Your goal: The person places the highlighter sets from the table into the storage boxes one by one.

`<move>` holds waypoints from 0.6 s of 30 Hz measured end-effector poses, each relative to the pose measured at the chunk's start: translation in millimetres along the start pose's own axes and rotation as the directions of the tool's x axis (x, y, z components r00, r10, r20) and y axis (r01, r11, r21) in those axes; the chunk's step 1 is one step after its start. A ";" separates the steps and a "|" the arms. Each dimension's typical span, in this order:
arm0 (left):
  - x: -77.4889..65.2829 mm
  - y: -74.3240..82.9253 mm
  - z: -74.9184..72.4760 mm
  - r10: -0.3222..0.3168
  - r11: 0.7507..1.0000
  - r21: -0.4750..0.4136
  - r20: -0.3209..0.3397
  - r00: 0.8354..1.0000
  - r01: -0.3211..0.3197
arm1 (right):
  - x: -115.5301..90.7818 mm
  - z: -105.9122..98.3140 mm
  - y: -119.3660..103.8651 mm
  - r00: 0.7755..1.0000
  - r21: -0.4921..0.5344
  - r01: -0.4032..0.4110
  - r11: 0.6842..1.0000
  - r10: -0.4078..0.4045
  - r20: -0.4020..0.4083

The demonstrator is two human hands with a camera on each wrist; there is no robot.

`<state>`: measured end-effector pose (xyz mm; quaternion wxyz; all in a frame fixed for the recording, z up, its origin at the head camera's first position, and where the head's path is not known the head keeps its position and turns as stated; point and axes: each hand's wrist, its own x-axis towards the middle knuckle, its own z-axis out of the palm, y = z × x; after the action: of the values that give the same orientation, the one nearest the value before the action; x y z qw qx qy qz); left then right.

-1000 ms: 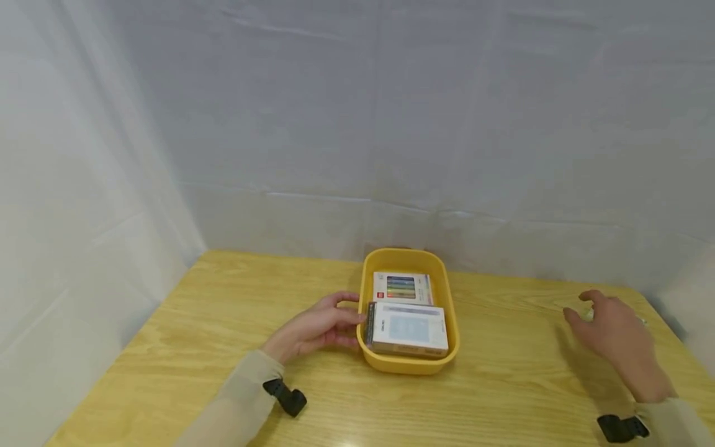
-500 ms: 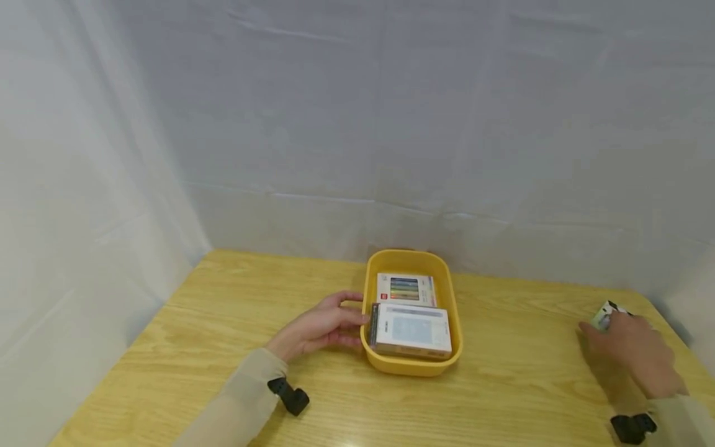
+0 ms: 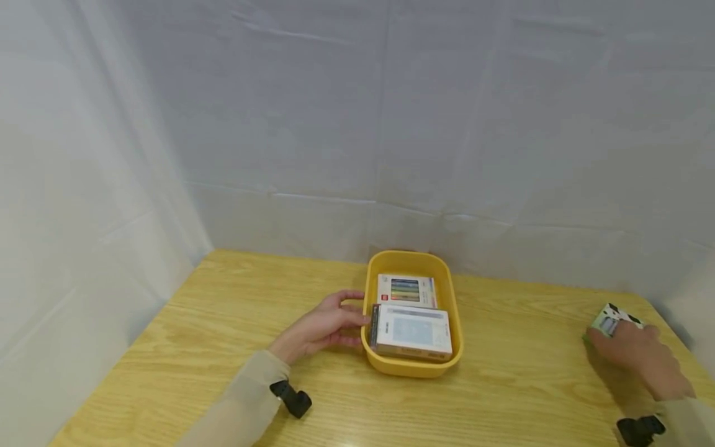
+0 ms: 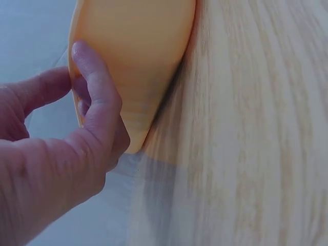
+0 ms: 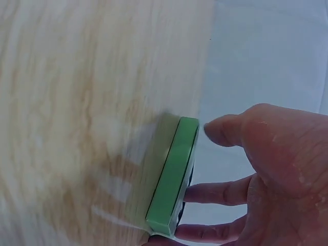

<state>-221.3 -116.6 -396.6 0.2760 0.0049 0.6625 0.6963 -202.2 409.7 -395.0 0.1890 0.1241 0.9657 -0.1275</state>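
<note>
My left hand (image 3: 321, 326) grips the left rim of a yellow plastic basket (image 3: 410, 370), thumb over the rim and fingers against the outer wall (image 4: 138, 46). Inside lie a white box with a light blue panel (image 3: 413, 331) and, behind it, a white box with a window showing coloured sticks (image 3: 404, 290). A dark edge of another item (image 3: 375, 326) shows beside the front box. At the far right, my right hand (image 3: 642, 357) reaches over a small green box with black-and-white patches (image 5: 173, 174). Its fingers touch the top face; the thumb (image 5: 223, 130) stands just off one end.
The wooden table (image 3: 519, 347) carries the basket in the middle and the green box near its right edge. White sheeting (image 3: 436, 124) hangs behind the table and along its left side (image 3: 84, 217). Both wrists wear black straps (image 3: 290, 397).
My right hand has moved right and down onto the green box, which now shows more beside the fingers. The left hand keeps its grip on the basket; the view has shifted slightly.
</note>
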 end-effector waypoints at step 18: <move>9.4 -1.1 0.2 0.055 0.998 -0.026 -0.118 0.992 -0.058 | -1.9 5.9 -13.4 0.982 -0.097 0.167 0.981 -0.175 -0.076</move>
<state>-228.8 -112.7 -401.0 0.2170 -0.0211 0.6669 0.7126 -202.4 395.1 -396.8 0.1419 0.0372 0.9847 -0.0944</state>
